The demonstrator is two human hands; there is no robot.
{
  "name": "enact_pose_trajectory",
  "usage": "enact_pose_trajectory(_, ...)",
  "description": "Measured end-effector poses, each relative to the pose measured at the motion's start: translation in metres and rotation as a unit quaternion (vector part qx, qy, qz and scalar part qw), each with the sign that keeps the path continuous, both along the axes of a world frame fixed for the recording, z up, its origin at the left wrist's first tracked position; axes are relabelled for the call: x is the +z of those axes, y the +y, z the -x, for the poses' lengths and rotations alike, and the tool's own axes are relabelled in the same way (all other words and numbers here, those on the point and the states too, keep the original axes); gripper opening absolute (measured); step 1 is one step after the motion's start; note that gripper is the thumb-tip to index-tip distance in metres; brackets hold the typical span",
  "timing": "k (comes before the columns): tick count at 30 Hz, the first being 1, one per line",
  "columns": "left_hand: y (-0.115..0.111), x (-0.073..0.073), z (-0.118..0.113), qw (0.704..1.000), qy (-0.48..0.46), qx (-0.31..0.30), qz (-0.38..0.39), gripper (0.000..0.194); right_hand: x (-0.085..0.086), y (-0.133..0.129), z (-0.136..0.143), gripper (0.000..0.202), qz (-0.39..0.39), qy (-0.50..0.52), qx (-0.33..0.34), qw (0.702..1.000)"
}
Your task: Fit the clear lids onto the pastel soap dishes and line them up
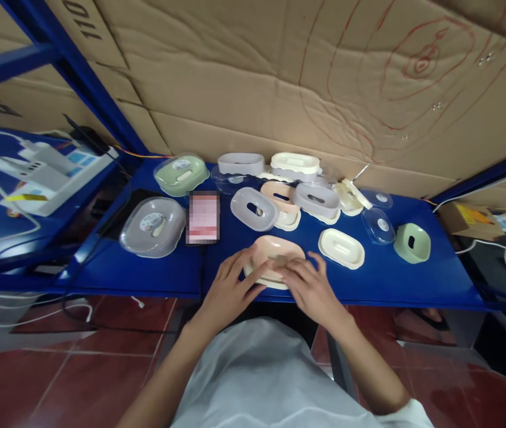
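A pink oval dish [269, 245] with a cream rim under it sits at the front edge of the blue table. My left hand [233, 285] grips its left side, with the thumb along the front and a finger reaching over the middle. Over the dish's centre and right side, my right hand [310, 288] has its fingers bent together around a small greyish piece that I cannot make out. To the right lies a cream oval tray [341, 248]. Behind the dish is a lilac slotted piece [254, 209].
Lidded lilac [152, 227] and green [182, 175] boxes stand left, near a pixelated upright rectangle [203, 217]. More lilac pieces [317, 201], clear lids [377, 225] and a green slotted piece [412, 243] lie behind and right. A power strip [63, 178] is far left; cardboard [235, 77] walls the back.
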State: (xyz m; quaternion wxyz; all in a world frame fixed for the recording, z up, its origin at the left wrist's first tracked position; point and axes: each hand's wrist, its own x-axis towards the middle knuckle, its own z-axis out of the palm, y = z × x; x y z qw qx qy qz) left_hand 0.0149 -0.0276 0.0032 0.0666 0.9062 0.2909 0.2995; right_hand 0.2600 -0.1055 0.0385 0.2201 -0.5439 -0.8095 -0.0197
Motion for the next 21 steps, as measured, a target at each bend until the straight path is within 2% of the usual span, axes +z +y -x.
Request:
enact_pose_trajectory(3,0.004,0.001,-0.002,0.998,0.027,-0.052,0.020,0.041,-0.014,-0.012,0.020,0.048,-0.002,-0.021,0.009,1.000)
enact_pose_trajectory(5,0.005,0.001,-0.003,0.996,0.031,-0.074,0.046,0.033,-0.023,-0.017,0.023,0.050,-0.004,-0.031,0.010,0.999)
enact_pose_trajectory(7,0.006,0.000,-0.003,0.994,0.025,-0.080,0.064,0.029,-0.026,-0.019,0.011,0.047,0.002,-0.036,0.035,0.999)
enact_pose_trajectory(9,0.005,0.000,-0.003,0.994,0.017,-0.076,0.077,0.028,-0.022,-0.016,-0.018,0.041,-0.011,-0.026,0.026,0.999)
enact_pose_trajectory(10,0.005,0.000,-0.003,0.994,0.013,-0.074,0.083,0.028,-0.018,-0.013,-0.040,0.037,-0.025,-0.019,-0.008,0.999)
enact_pose_trajectory(11,0.005,0.001,-0.003,0.994,0.009,-0.072,0.087,0.027,-0.015,-0.009,-0.064,0.035,-0.045,-0.009,-0.072,0.996)
enact_pose_trajectory(12,0.005,0.002,-0.003,0.993,0.005,-0.071,0.092,0.027,-0.012,-0.005,-0.090,0.035,-0.066,-0.007,-0.178,0.982)
enact_pose_trajectory(13,0.005,0.003,-0.004,0.993,0.002,-0.072,0.096,0.027,-0.011,0.000,-0.116,0.040,-0.076,-0.004,-0.249,0.966)
enact_pose_trajectory(15,0.004,0.005,-0.004,0.992,-0.006,-0.073,0.102,0.030,-0.013,0.008,-0.161,0.056,-0.094,-0.004,-0.339,0.936)
enact_pose_trajectory(18,0.002,0.006,-0.003,0.992,-0.023,-0.062,0.105,0.033,-0.026,0.015,-0.200,0.068,-0.085,0.001,-0.395,0.915)
enact_pose_trajectory(21,0.000,0.007,-0.001,0.991,-0.045,-0.046,0.119,0.028,-0.034,0.014,-0.213,0.067,-0.079,0.045,-0.408,0.909)
